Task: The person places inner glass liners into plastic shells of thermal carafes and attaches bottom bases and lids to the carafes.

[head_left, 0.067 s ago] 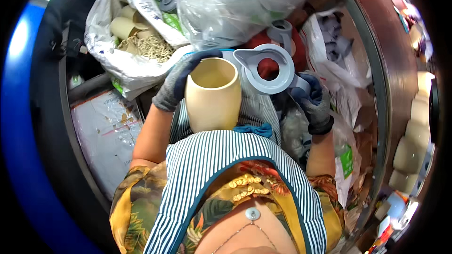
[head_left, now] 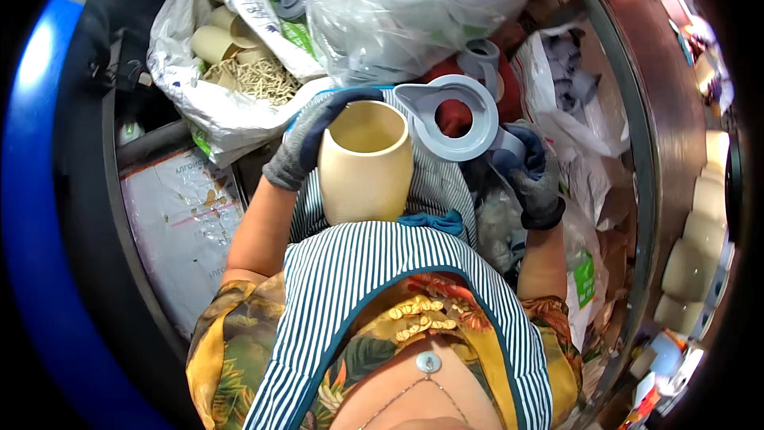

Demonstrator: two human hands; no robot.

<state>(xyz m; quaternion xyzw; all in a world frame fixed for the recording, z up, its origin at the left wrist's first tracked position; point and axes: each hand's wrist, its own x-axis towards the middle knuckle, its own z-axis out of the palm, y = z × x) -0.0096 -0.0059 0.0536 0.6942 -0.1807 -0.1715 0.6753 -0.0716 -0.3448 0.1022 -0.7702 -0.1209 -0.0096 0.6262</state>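
My left hand (head_left: pixel 304 137), in a grey and navy glove, is closed around the left and far side of a cream, barrel-shaped pitcher body (head_left: pixel 366 179). Its open mouth tilts up toward me, and the inside looks bare. Some of those fingers are hidden behind the pitcher body. My right hand (head_left: pixel 532 175), gloved alike, grips the handle of a grey-blue pitcher top (head_left: pixel 458 142), a ring with a pouring spout pointing left. The spout is just beyond the pitcher body's right rim; whether they touch I cannot tell.
A clear plastic bag (head_left: pixel 382 24) of grey parts lies beyond my hands. A white sack (head_left: pixel 179 91) at far left holds cream pieces and scraps; another bag (head_left: pixel 585 135) at right holds grey parts. A wrapped box (head_left: pixel 183 227) sits left. Cream vessels (head_left: pixel 688 259) line the far right.
My left hand and the cream pitcher body have shifted slightly to the right. The grey-blue pitcher top and my right hand have hardly moved.
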